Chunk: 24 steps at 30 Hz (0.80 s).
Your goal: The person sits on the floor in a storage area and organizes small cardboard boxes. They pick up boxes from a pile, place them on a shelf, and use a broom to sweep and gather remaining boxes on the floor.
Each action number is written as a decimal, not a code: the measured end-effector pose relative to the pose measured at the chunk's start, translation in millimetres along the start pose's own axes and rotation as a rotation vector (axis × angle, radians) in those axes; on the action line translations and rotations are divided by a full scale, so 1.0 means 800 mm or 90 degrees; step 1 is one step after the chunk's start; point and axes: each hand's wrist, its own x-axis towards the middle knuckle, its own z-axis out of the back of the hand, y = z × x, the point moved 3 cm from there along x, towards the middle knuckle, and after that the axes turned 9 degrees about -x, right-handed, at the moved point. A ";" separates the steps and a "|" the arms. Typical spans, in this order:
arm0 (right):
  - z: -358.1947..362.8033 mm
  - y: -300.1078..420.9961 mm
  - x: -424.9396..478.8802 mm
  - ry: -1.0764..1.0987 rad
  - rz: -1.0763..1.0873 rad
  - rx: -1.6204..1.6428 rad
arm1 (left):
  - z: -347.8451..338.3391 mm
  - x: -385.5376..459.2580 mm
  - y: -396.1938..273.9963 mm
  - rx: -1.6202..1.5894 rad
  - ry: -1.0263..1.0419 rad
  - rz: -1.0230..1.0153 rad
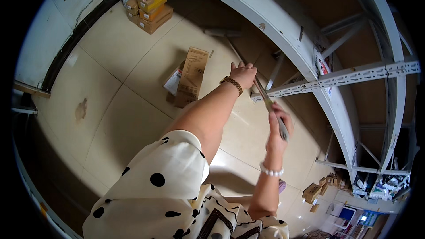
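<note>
My left hand (244, 74), with a brown watch or bracelet at the wrist, grips the middle of a long metal-coloured handle (260, 89). Nearer to me, my right hand (279, 124), wearing a white beaded bracelet, is closed around the handle's end section. The handle runs away to a wide, flat head (222, 32), dim in the shadow under the shelving; it looks like a broom or mop head. Beyond my left forearm, a long cardboard box (192, 74) with a printed drawing lies on the tiled floor, partly over another carton bearing a white label (172, 82).
Stacked cardboard boxes (154, 25) stand by the wall at the upper left. White metal shelving (285, 33) arches along the right, with a perforated beam (348, 76) close to the handle. More small boxes (312, 192) lie at the lower right. A small stick-like scrap (211, 53) is on the floor.
</note>
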 end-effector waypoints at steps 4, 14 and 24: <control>0.108 0.077 -0.068 0.002 -0.003 -0.043 | -0.041 -0.018 -0.025 0.074 0.183 -0.086; 0.329 0.246 -0.210 -0.225 0.098 0.017 | -0.136 -0.225 -0.206 -0.128 0.502 -0.527; 0.391 0.260 -0.295 -0.348 0.263 0.267 | -0.061 -0.261 -0.274 -0.187 0.239 -0.658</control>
